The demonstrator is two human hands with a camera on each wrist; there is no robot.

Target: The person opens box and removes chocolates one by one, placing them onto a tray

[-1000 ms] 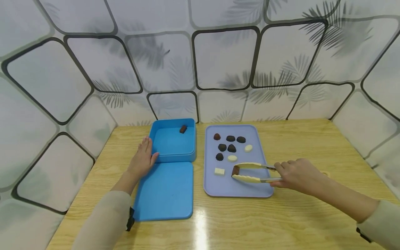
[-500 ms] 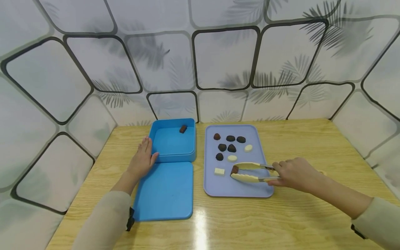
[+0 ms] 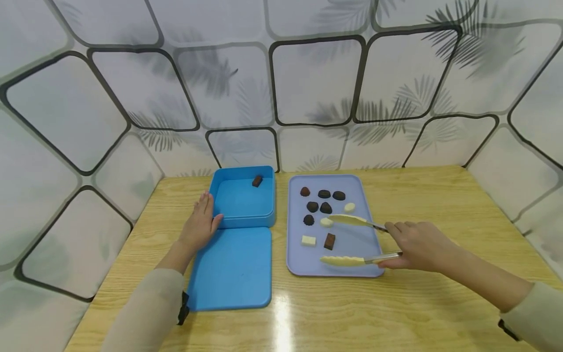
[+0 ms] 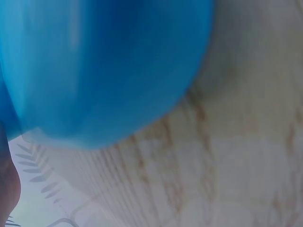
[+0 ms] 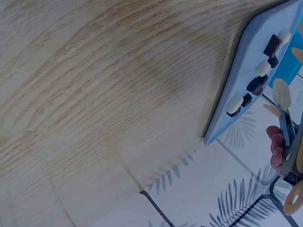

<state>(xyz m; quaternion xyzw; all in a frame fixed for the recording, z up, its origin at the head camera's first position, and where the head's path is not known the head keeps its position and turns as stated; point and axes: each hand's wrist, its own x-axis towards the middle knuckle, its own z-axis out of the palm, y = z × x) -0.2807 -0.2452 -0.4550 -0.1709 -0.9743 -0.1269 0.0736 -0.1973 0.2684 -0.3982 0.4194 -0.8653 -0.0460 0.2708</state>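
My right hand [image 3: 420, 247] grips a pair of tongs [image 3: 349, 261] with cream scalloped tips, seen edge-on in the right wrist view. The tongs' arms are spread wide over the lilac tray [image 3: 294, 264]. Between their tips a brown rectangular chocolate [image 3: 329, 241] lies on the tray, apart from both. Just left of it is a white rectangular chocolate [image 3: 309, 241]. My left hand [image 3: 200, 222], fingers straight, rests against the left side of the blue box [image 3: 246, 223]. Inside that box, at the back right, lies another brown chocolate [image 3: 257, 181].
Several dark chocolates [image 3: 326, 208] and white ovals [image 3: 349, 207] sit across the tray's back half. A flat blue lid [image 3: 233, 269] lies in front of the box on the wooden table [image 3: 330, 318]. A patterned cloth wall [image 3: 316, 83] rises behind the table.
The tongs have spread apart and let go of the brown chocolate, which now lies slightly left of where it was a second ago. The left hand stays put.
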